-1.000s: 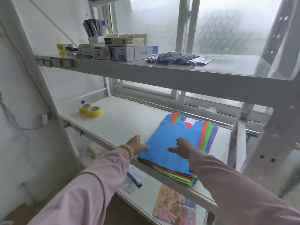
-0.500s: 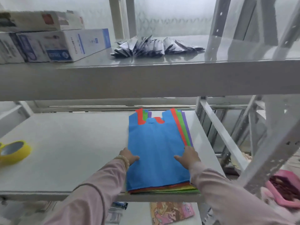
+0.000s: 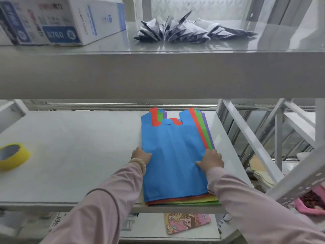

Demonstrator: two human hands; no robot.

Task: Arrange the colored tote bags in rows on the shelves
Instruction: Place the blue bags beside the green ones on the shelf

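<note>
A stack of flat tote bags [image 3: 173, 155] lies on the right part of the white middle shelf [image 3: 79, 155]. The top bag is blue; red, green, purple and yellow edges show beneath it. The stack's near end sticks slightly over the shelf's front edge. My left hand [image 3: 141, 155] grips the stack's left edge, its fingertips hidden at the bags. On the right edge my right hand [image 3: 211, 160] holds the stack, thumb lying on the blue bag and fingers curled over the side.
A yellow tape roll [image 3: 13, 155] sits at the shelf's left. The upper shelf [image 3: 158, 73] carries white and blue boxes [image 3: 70, 20] and dark folded packets [image 3: 190, 30]. Slanted metal braces [image 3: 249, 143] stand right of the stack. A printed pouch [image 3: 186, 222] lies on the lower shelf.
My view has swung round and come closer, now facing the shelf head-on. Both hands have shifted from the top of the blue bag to the stack's left and right edges.
</note>
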